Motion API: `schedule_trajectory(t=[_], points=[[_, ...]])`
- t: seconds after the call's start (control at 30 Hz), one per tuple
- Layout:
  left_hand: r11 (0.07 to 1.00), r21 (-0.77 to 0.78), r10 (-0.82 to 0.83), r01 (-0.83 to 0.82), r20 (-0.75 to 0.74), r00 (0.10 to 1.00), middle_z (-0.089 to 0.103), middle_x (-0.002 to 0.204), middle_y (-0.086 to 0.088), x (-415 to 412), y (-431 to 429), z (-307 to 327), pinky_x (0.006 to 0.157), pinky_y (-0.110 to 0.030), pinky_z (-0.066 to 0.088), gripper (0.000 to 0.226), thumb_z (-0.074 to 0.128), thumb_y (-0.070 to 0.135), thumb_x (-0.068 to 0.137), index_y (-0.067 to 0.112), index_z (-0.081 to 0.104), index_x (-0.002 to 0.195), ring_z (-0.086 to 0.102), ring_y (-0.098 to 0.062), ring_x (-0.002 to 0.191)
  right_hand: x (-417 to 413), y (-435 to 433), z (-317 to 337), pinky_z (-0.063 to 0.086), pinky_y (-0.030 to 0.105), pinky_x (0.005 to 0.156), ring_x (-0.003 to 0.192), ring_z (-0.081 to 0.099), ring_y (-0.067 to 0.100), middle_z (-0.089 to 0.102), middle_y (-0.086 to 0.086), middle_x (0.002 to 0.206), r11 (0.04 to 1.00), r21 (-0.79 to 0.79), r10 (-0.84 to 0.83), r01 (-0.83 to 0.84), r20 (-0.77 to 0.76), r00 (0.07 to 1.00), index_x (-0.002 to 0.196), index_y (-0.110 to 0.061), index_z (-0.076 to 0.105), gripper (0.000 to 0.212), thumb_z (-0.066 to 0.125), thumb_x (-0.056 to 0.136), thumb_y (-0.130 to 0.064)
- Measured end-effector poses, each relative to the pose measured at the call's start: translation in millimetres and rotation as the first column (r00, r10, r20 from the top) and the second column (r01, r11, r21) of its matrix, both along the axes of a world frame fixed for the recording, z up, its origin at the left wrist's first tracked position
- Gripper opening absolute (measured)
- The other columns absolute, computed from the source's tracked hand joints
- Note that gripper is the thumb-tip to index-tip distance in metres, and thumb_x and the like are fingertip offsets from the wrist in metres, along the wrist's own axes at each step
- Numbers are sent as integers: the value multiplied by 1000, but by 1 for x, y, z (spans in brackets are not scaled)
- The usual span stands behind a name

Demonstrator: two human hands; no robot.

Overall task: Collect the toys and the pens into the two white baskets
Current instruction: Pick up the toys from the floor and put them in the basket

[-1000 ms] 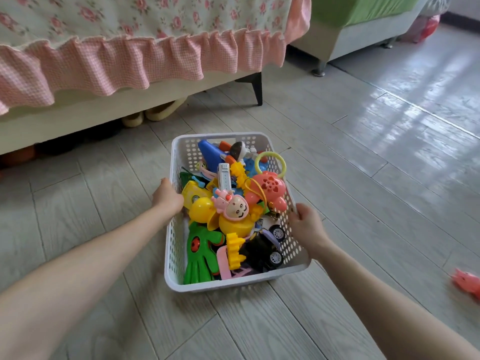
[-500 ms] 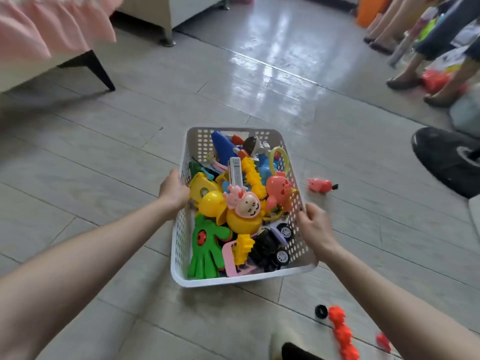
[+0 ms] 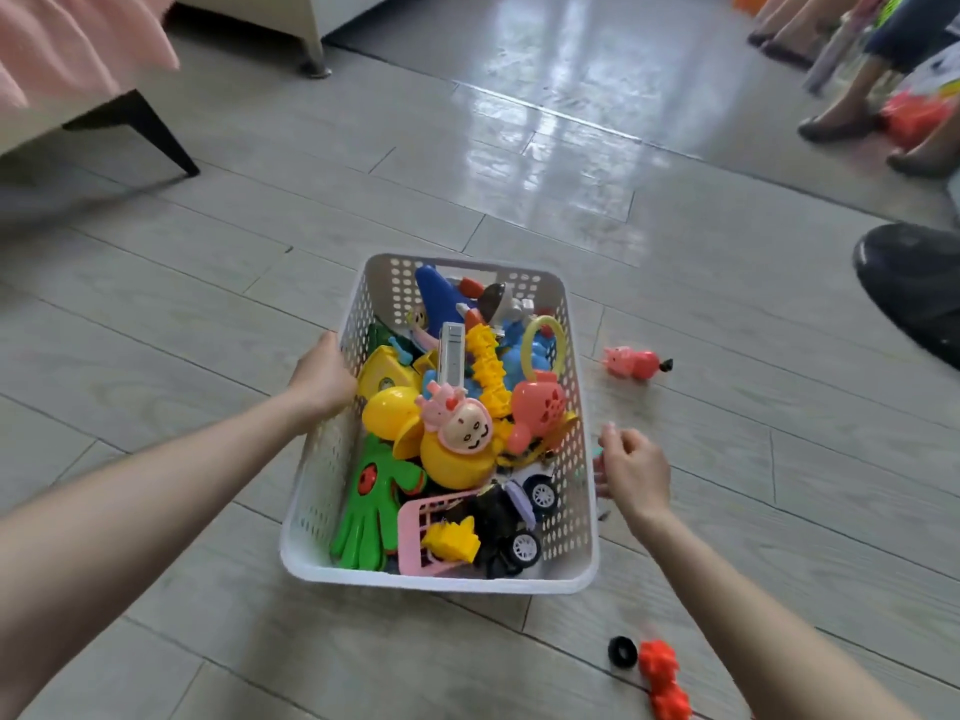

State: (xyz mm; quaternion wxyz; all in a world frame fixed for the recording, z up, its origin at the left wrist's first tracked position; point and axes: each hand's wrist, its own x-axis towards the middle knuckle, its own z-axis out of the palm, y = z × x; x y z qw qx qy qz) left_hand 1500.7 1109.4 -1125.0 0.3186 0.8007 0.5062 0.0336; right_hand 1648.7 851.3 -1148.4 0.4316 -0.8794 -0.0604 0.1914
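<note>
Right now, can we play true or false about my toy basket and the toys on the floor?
The pink pig toy lies on the floor, outside the white basket. True.
Both hands grip the basket. False: only the left hand grips its rim; the right hand is beside the basket, not gripping it.
The green hand toy is in the basket. True.
The red spiky toy is in the basket. False: it lies on the floor beside a black ring.
The basket is empty. False: it is piled with toys.
</note>
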Motion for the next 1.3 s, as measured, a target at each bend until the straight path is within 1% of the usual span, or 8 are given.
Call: schedule_trajectory(t=[0.13, 0.27, 0.47, 0.57, 0.83, 1.0, 1.13, 1.3], points=[[999, 32, -1, 2, -21, 1000, 51, 116, -30, 1, -3, -1, 70, -37, 37, 34, 38, -2, 90, -5, 35, 123, 51, -43, 105, 38, 0, -43, 56, 50, 69, 73, 66, 35, 64, 19, 86, 952, -290, 82, -102, -79, 994, 85, -5, 49, 28, 57, 87, -32], [999, 44, 7, -6, -26, 1000, 52, 115, -29, 0, -2, -3, 70, -35, 36, 31, 39, -2, 90, -4, 37, 120, 51, -42, 104, 35, 7, -55, 48, 39, 73, 77, 54, 27, 56, 11, 77, 916, -378, 107, -136, -98, 989, 80, -5, 48, 23, 65, 81, -22], [999, 48, 17, -17, -13, 1000, 53, 116, -27, -1, 4, -8, 71, -34, 37, 32, 40, -2, 90, -3, 38, 121, 52, -41, 104, 42, 19, -31, 52, 43, 74, 78, 58, 26, 60, 12, 89, 988, -156, -6, 4, -12, 1000, 82, -11, 48, 17, 62, 80, -20], [999, 49, 14, -14, -5, 1000, 54, 113, -28, -3, 5, -10, 70, -34, 36, 31, 41, -3, 89, -3, 39, 119, 52, -40, 102, 48, 37, 15, 42, 23, 57, 66, 50, 14, 56, 6, 82, 994, 105, 0, -17, 152, 988, 91, -6, 49, 13, 56, 86, -16], [1000, 14, -10, 9, 10, 1000, 52, 118, -28, -2, 3, -10, 77, -36, 41, 34, 39, -4, 89, -4, 37, 123, 52, -40, 106, 12, 103, 77, 40, 9, 58, 66, 53, 2, 53, -8, 73, 850, 176, 410, -496, 369, 834, 86, -12, 54, 4, 58, 86, -12], [999, 34, -3, 3, 18, 1000, 53, 120, -27, 1, 2, -6, 80, -37, 43, 34, 38, -3, 90, -3, 37, 123, 52, -40, 108, 40, 101, 68, 47, 24, 59, 72, 64, 28, 64, 10, 76, 896, 327, 117, -300, 479, 870, 89, -6, 60, 7, 55, 90, -10], [999, 45, 11, -11, 7, 1000, 54, 117, -26, 1, 2, -6, 73, -35, 39, 31, 39, -3, 89, -2, 37, 121, 53, -39, 105, 100, 79, 27, 40, 28, 70, 92, 60, 34, 64, 20, 99, 985, -61, 171, -161, 459, 872, 107, 3, 57, 22, 47, 94, -12], [998, 46, 32, -32, -5, 999, 55, 112, -25, 0, 1, -6, 70, -33, 38, 31, 38, -4, 89, -1, 37, 120, 53, -38, 99, 135, 64, -34, 33, 43, 104, 122, 42, 35, 50, 20, 130, 790, -576, 456, -208, 325, 828, 121, -1, 53, 31, 46, 92, -10]])
